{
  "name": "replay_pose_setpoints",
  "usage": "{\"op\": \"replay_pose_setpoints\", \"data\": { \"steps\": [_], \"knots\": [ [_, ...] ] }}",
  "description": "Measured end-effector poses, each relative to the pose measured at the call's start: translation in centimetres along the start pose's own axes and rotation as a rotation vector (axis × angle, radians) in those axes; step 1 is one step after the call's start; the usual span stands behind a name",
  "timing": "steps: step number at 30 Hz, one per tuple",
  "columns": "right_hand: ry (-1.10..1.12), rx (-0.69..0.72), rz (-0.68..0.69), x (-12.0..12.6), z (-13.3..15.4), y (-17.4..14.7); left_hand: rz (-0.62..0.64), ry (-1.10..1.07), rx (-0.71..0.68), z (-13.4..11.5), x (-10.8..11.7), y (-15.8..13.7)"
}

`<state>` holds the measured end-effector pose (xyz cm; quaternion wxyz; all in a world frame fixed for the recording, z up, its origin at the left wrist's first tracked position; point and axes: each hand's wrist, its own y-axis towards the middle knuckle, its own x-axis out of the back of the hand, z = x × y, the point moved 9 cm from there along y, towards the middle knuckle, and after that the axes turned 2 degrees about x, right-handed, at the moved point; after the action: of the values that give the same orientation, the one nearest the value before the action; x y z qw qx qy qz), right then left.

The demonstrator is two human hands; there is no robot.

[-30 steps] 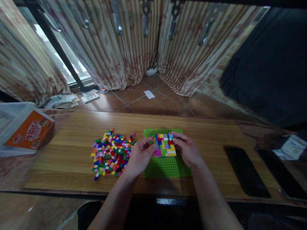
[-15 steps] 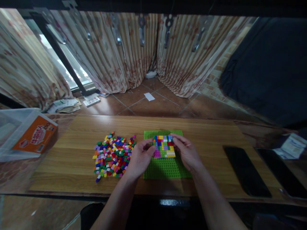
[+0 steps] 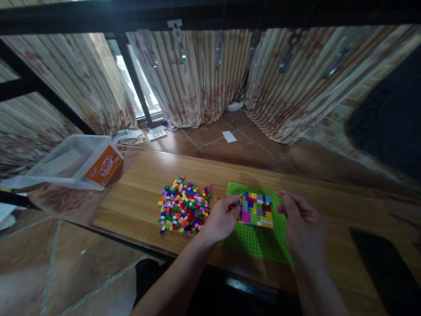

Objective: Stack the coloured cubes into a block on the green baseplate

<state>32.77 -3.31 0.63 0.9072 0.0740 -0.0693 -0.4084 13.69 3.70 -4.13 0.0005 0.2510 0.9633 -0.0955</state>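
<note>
A panel of small multicoloured building bricks (image 3: 257, 210) is held slightly tilted above a green studded baseplate (image 3: 251, 242). My left hand (image 3: 222, 218) grips the panel's left edge between thumb and fingers. To the right of the panel and apart from it, my right hand (image 3: 304, 219) hovers over the baseplate's right side. Its fingers are curled together with the thumb; whether a small piece sits between them cannot be made out. Left of my left hand lies a loose pile of small coloured bricks (image 3: 184, 206).
The wooden board (image 3: 138, 188) carries all this. At the left stands a clear plastic box (image 3: 75, 162) with an orange label. A dark flat slab (image 3: 381, 263) lies at the right. Beyond the board are curtains (image 3: 217, 79) and a tiled floor with a paper sheet (image 3: 229, 136).
My right hand has let go of the panel's right edge and moved away to the right. My left hand keeps its grip. The view has turned left and tilted.
</note>
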Motion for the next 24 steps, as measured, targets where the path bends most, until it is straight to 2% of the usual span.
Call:
{"op": "replay_pose_setpoints", "data": {
  "steps": [3, 5, 7, 10, 12, 15, 20, 24],
  "knots": [
    [-0.104, 0.133, 0.014, -1.0, 2.3, -1.4, -0.066, 0.004, 0.003, -0.2, 1.1, 0.0],
    [-0.132, 0.211, 0.065, -2.2, 3.6, -2.8, -0.158, -0.013, 0.0, -0.8, 3.0, -0.2],
    [-0.159, 0.314, 0.185, -4.1, 4.7, -4.7, -0.262, -0.073, -0.018, -1.9, 5.5, -0.6],
    [-0.207, 0.457, 0.497, -8.3, 5.3, -8.2, -0.442, -0.221, -0.032, -3.3, 9.9, -1.6],
    [-0.236, 0.451, 0.693, -10.7, 4.3, -10.2, -0.547, -0.305, -0.052, -4.0, 12.5, -2.5],
    [-0.304, 0.376, 0.827, -12.6, 2.5, -11.6, -0.619, -0.367, -0.067, -4.6, 14.8, -3.6],
    [-0.461, 0.299, 0.959, -14.1, 1.0, -13.0, -0.605, -0.368, -0.065, -4.6, 16.0, -4.2],
    [-0.623, 0.333, 0.995, -14.7, 0.7, -13.8, -0.598, -0.372, -0.056, -4.3, 16.5, -4.3]
  ]
}}
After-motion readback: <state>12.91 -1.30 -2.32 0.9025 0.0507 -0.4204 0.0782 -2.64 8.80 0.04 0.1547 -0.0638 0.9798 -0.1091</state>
